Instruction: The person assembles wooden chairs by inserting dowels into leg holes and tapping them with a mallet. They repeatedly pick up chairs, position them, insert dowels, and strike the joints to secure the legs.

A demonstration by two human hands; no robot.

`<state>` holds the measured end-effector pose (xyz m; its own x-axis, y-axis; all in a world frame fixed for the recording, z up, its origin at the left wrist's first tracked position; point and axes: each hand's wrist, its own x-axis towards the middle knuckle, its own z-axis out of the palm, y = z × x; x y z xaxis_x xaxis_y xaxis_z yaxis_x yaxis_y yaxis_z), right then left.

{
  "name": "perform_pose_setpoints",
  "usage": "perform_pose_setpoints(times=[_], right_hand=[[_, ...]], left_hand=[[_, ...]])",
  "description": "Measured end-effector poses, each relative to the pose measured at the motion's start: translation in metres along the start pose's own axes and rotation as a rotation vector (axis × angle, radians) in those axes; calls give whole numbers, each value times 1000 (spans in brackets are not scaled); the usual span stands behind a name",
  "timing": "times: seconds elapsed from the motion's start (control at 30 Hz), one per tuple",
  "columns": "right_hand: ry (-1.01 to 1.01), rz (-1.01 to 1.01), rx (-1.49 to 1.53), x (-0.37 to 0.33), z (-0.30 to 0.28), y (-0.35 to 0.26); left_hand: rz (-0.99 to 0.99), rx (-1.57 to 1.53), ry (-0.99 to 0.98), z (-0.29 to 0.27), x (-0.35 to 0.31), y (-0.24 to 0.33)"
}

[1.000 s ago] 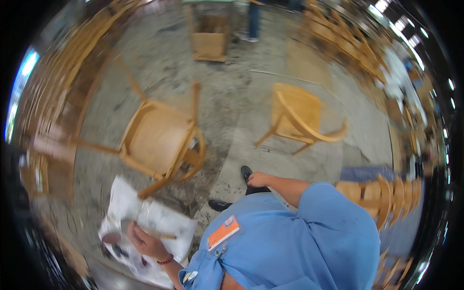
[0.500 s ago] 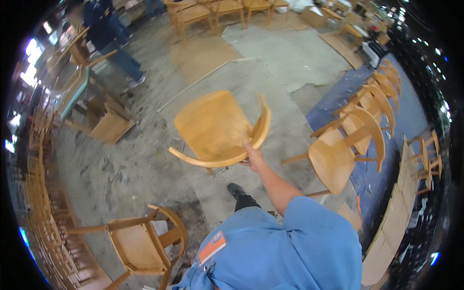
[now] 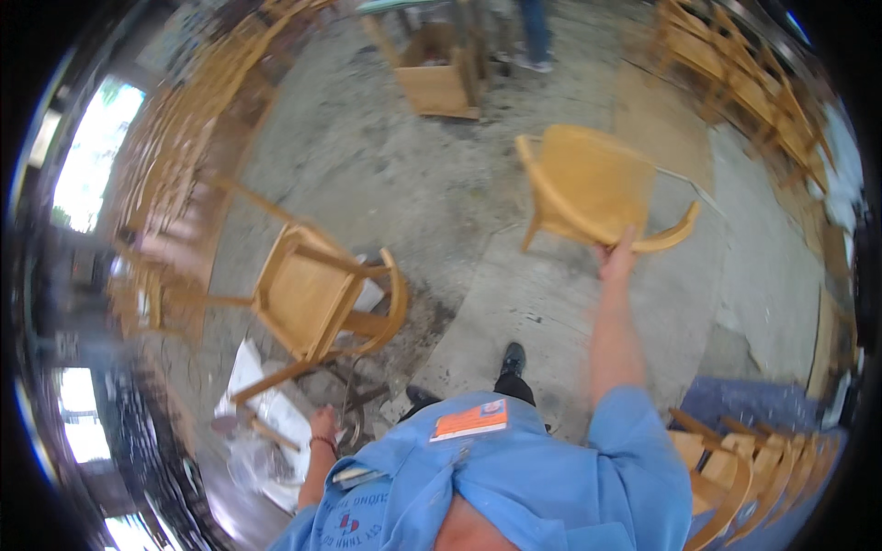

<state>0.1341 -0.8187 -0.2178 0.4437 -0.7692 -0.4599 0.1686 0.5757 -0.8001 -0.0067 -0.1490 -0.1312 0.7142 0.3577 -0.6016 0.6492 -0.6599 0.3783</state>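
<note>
A light wooden chair (image 3: 597,174) with a curved backrest is gripped by my right hand (image 3: 617,255), its fingers closed round the back rail at arm's length. The chair seems upright, with its back toward me. Low on the left, my left hand (image 3: 323,424) hangs beside my body with a beaded band on the wrist. Its fingers look loosely apart and nothing shows in them, though they are small and blurred. Nearest to it is another wooden chair (image 3: 308,298), turned over so its underside and legs show.
White sheets and clear plastic (image 3: 266,450) lie beneath the overturned chair. A row of chairs (image 3: 735,468) stands at lower right, with more chairs (image 3: 735,69) at the far right. Ahead are a wooden box (image 3: 432,87) and a person's legs (image 3: 535,32). Stacked wooden parts (image 3: 197,129) line the left.
My view has turned left, so the held chair now appears farther right. My right hand still grips its backrest. My left hand has come into view beside the overturned chair.
</note>
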Motion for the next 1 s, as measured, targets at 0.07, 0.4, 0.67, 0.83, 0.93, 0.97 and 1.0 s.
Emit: perform_pose_setpoints(times=[0.07, 0.4, 0.67, 0.83, 0.93, 0.97, 1.0], right_hand=[[-46, 103, -39, 18, 32, -6], [-802, 187, -1420, -157, -1, 147], [-205, 797, -1491, -338, -226, 125], [-144, 793, -1543, -385, -313, 99], [-21, 718, -1381, -380, -293, 98], [-37, 632, -1379, -376, -274, 93], [-16, 501, -1270, -375, -273, 89]], left_hand=[[-191, -584, 243, -27, 6, 2], [80, -680, -45, -123, 85, -30], [562, -580, 161, -133, 118, -72], [828, -332, -210, -119, 133, -48], [916, -312, -439, -72, 110, 28], [996, -325, -480, -54, 111, 46], [977, -224, -405, -37, 101, 73]])
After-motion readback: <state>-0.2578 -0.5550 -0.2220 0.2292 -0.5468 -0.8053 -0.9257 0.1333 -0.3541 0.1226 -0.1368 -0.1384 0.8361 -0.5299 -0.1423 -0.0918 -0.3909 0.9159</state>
